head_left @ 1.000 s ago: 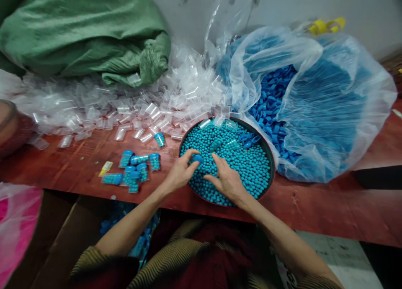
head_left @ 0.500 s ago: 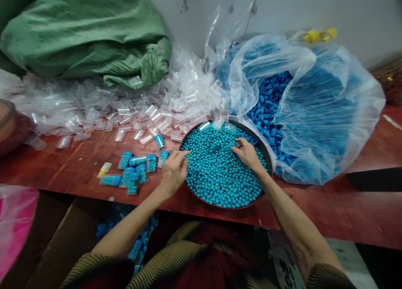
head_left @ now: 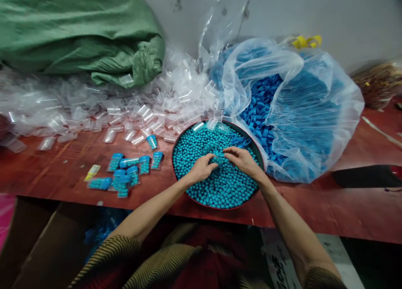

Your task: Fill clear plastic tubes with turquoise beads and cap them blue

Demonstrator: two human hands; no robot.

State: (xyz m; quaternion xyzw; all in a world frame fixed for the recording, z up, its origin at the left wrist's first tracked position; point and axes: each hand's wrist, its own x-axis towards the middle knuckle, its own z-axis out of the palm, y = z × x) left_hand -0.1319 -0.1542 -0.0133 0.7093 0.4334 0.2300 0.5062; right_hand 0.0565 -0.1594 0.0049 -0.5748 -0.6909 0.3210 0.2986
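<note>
A round bowl [head_left: 173,165] with a dark red rim is filled with small turquoise beads [head_left: 220,193]. Over its middle, my left hand [head_left: 203,168] has its fingers curled, thumb and fingertips close together. Facing it from the right, my right hand [head_left: 242,160] bends its fingers inward in a pinch. Something clear and turquoise shows between the fingertips, too small to make out. Blue caps [head_left: 240,141] and clear plastic tubes [head_left: 212,124] lie on the beads at the bowl's back. Left of the bowl are several bead-filled tubes with blue caps [head_left: 145,164].
Empty clear tubes [head_left: 144,111] are heaped along the back of the red table [head_left: 301,209], beside a green sack [head_left: 94,34]. A translucent bag [head_left: 314,109] of blue caps stands right of the bowl. A black object [head_left: 364,176] lies farther right. A yellow-and-clear piece [head_left: 92,172] rests at left.
My left hand has moved right, from beside the capped tubes to over the beads, close to my right hand. My right hand has shifted slightly lower. The view has turned a little right.
</note>
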